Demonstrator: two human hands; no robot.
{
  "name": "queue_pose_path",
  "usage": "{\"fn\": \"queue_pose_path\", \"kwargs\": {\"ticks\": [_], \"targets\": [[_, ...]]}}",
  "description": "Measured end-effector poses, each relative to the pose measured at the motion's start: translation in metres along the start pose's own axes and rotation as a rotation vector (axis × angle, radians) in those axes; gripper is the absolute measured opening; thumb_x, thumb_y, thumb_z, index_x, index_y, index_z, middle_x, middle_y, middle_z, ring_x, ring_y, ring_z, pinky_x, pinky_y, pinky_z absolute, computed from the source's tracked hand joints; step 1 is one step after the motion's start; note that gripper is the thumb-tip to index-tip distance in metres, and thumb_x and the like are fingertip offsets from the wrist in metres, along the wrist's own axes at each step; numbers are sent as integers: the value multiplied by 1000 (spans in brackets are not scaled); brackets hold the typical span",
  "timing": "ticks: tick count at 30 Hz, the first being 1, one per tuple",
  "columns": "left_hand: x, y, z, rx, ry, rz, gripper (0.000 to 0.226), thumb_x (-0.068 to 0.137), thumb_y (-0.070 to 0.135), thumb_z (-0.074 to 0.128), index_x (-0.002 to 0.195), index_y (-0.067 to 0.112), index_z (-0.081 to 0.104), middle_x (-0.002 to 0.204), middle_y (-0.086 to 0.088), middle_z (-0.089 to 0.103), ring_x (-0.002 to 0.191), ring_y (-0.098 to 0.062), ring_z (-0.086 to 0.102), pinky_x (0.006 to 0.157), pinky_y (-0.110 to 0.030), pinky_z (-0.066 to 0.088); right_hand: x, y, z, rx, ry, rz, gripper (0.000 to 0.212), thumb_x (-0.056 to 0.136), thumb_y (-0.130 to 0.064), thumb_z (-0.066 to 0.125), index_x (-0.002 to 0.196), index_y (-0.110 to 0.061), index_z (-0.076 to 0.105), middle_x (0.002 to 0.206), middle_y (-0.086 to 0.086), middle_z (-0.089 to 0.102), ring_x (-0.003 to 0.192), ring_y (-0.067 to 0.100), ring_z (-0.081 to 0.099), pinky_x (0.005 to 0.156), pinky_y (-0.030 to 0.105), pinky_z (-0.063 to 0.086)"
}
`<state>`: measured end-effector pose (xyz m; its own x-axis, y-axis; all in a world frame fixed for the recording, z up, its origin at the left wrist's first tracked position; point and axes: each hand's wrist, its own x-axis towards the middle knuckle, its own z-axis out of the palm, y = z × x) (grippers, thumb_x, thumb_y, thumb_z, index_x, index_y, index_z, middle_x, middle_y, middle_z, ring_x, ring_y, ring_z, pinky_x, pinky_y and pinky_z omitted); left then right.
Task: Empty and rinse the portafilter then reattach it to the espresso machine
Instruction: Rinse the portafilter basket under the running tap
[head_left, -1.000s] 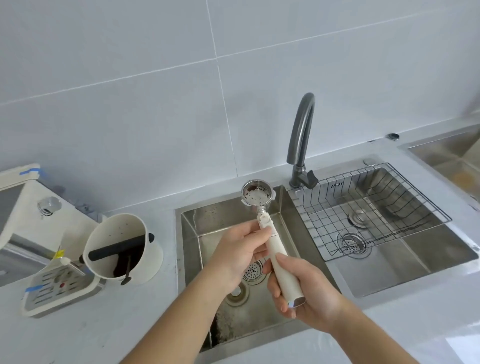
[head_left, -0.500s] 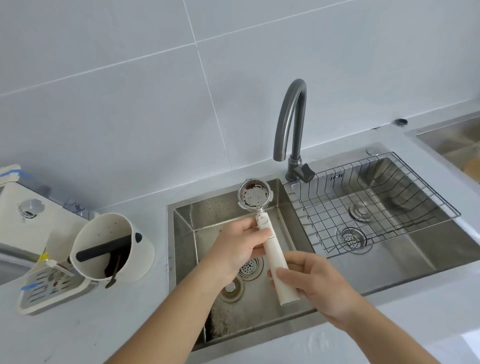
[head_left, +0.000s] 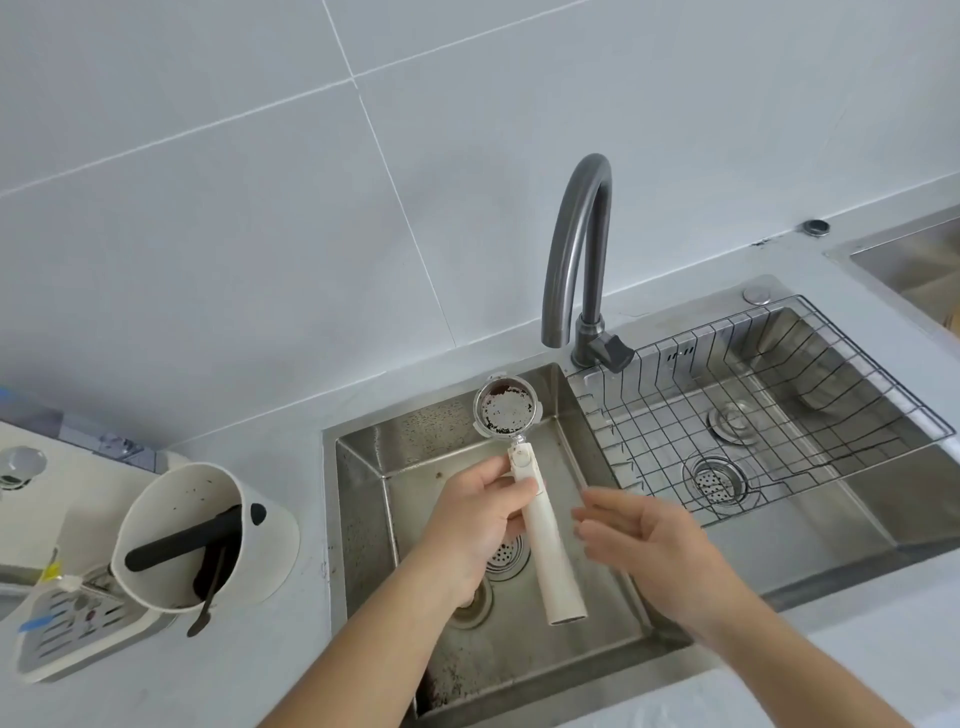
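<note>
The portafilter (head_left: 548, 551) has a long cream handle and a steel basket (head_left: 505, 409) with brown coffee residue around its inside. My left hand (head_left: 480, 512) grips the handle near the basket and holds it over the left sink basin (head_left: 363, 499), basket facing up, below and left of the dark grey faucet (head_left: 574, 249). My right hand (head_left: 641, 538) hovers open just right of the handle, apart from it. The cream espresso machine (head_left: 31, 499) shows only partly at the left edge.
A cream knock box (head_left: 270, 535) with a black bar and coffee grounds stands on the counter left of the sink, a small spoon leaning in it. A wire rack (head_left: 769, 410) sits over the right basin. The faucet lever (head_left: 613, 353) points right.
My right hand has let go of the handle's end and opened beside it. My left hand still holds the portafilter over the left basin.
</note>
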<state>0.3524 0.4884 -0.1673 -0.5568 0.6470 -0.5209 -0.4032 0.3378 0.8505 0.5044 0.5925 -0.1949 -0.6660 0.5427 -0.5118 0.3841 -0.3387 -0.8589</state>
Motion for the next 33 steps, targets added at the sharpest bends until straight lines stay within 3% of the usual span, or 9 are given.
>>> {"fn": "queue_pose_path", "kwargs": {"ticks": [2, 4, 8, 10, 12, 14, 18, 30, 33], "targets": [[5, 1, -1, 29, 14, -7, 15, 88, 1, 59, 96, 6, 71, 84, -7, 70, 86, -24, 66, 93, -50, 51, 15, -21, -15, -147, 104, -65, 40, 92, -14, 70, 132, -13, 65, 111, -8, 75, 101, 6, 71, 89, 21, 54], [9, 2, 0, 50, 20, -20, 17, 88, 1, 60, 98, 7, 71, 85, -6, 70, 87, -24, 67, 94, -51, 52, 33, -46, -31, -266, 205, -122, 40, 94, -24, 67, 134, -20, 64, 115, -12, 72, 103, 7, 69, 77, 18, 51], [13, 4, 4, 68, 15, -35, 18, 87, 2, 60, 96, 9, 73, 82, -4, 70, 88, -25, 66, 95, -53, 51, 76, -84, -45, -437, 321, -228, 42, 99, -30, 57, 140, -21, 59, 129, -6, 68, 86, 4, 64, 74, 23, 50], [16, 5, 5, 75, 15, -39, 17, 87, 2, 60, 96, 9, 73, 81, -5, 69, 90, -30, 67, 96, -55, 50, 99, -95, -46, -506, 344, -248, 42, 100, -30, 54, 140, -17, 59, 131, -1, 68, 100, 14, 68, 79, 26, 50], [17, 5, 5, 79, 18, -43, 18, 87, 2, 60, 96, 10, 73, 82, -4, 70, 99, -37, 68, 96, -55, 50, 118, -100, -43, -579, 352, -250, 38, 100, -29, 52, 128, -6, 65, 122, 11, 72, 105, 30, 68, 85, 37, 56], [18, 5, 6, 76, 12, -54, 19, 87, 2, 60, 95, 13, 74, 84, -5, 71, 104, -38, 67, 96, -53, 50, 134, -101, -41, -630, 368, -243, 37, 99, -29, 52, 112, 1, 69, 104, 21, 75, 90, 37, 70, 81, 45, 57], [20, 6, 7, 58, -13, -65, 21, 88, -1, 59, 97, 13, 71, 88, -8, 69, 93, -28, 69, 95, -49, 51, 149, -100, -42, -645, 432, -221, 39, 97, -30, 56, 98, 5, 72, 87, 27, 73, 59, 28, 58, 73, 48, 58], [22, 3, 11, -6, -56, -105, 21, 88, 0, 60, 102, 11, 71, 92, -11, 70, 92, -25, 69, 96, -47, 51, 152, -97, -42, -561, 469, -210, 36, 95, -27, 61, 96, 7, 73, 89, 26, 75, 59, 25, 57, 66, 44, 60], [23, 4, 11, -22, -63, -107, 21, 89, 0, 59, 102, 12, 70, 94, -12, 69, 91, -24, 69, 93, -44, 54, 152, -93, -43, -516, 468, -196, 32, 92, -23, 62, 95, 7, 73, 91, 27, 74, 59, 24, 54, 58, 38, 52]]}}
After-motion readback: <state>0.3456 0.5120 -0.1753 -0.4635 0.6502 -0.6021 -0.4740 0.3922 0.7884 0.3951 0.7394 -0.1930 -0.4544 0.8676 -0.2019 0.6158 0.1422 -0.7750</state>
